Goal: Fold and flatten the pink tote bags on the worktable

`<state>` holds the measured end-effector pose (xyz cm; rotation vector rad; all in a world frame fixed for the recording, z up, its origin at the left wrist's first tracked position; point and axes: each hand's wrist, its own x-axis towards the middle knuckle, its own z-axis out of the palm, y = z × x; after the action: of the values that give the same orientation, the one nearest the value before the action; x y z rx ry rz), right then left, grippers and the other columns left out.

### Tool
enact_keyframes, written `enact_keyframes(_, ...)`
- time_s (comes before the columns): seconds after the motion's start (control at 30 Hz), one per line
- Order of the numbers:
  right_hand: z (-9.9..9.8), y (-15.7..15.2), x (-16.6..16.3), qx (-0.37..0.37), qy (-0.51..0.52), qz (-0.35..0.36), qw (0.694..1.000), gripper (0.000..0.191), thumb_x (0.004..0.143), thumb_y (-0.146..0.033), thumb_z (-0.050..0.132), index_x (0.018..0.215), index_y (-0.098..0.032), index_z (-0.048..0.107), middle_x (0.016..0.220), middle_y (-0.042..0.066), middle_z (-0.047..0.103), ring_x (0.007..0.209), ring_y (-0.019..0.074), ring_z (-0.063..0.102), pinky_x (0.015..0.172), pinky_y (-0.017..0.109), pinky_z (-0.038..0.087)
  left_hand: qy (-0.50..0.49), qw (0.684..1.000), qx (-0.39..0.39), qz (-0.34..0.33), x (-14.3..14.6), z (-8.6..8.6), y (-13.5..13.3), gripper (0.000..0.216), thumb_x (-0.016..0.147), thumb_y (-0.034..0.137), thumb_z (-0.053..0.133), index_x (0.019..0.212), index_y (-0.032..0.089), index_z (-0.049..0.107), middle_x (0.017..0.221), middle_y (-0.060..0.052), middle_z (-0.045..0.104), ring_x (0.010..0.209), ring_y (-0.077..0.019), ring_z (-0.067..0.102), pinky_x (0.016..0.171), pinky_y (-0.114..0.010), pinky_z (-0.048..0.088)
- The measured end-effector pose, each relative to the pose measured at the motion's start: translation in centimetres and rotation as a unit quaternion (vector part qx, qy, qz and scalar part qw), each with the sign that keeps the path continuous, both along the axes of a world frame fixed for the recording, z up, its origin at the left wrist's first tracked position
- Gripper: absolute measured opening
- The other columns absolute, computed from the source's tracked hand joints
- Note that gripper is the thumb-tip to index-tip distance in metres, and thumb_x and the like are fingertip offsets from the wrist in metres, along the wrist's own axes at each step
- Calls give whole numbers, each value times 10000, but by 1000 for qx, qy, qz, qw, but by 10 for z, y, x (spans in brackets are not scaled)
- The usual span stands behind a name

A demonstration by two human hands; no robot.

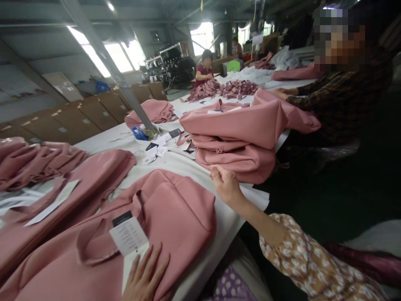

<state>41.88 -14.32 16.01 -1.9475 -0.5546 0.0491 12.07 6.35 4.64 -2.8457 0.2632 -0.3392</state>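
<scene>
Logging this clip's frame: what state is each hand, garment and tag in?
Left hand: flat, fingers spread on the near pink garment.
Right hand: pinching the edge of the pink garment stack.
Near pink garment: spread flat.
Hang tag: lying face up on it.
Pink garment stack: folded, piled.

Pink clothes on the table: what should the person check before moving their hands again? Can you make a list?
1. Left hand lies flat on the near pink fabric garment, fingers on its white paper hang tag: ok.
2. Right hand grips the edge of the folded pink garment stack: ok.
3. Hang tag lies face up, print readable: cannot tell, too small.
4. Stack sits fully on the white-covered table: not ok, it overhangs the table's edge.
5. Co-worker's patterned sleeve is apart from both hands: ok.
</scene>
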Motion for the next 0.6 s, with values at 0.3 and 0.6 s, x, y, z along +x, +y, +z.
enact_keyframes(0.3, -44, 72, -128, -77, -341, 378, 857, 467, 982, -469, 430, 1387, -237, 460, 1445, 101, 434, 1350, 293, 342, 1131, 561, 189, 136, 968, -195, 78, -2, 27, -14, 659, 878, 522, 498, 1476, 366, 271, 1470, -16, 431, 1358, -366, 337, 1127, -593, 209)
enact_keyframes(0.6, -174, 100, -82, -143, -550, 337, 750, 471, 874, -275, 319, 1138, -207, 703, 1245, 157, 605, 1180, 394, 515, 1008, 686, 258, -122, 941, -294, 112, -8, 7, 0, 303, 930, 327, 414, 979, 171, 669, 1072, -74, 691, 1117, -168, 584, 1146, -333, 204)
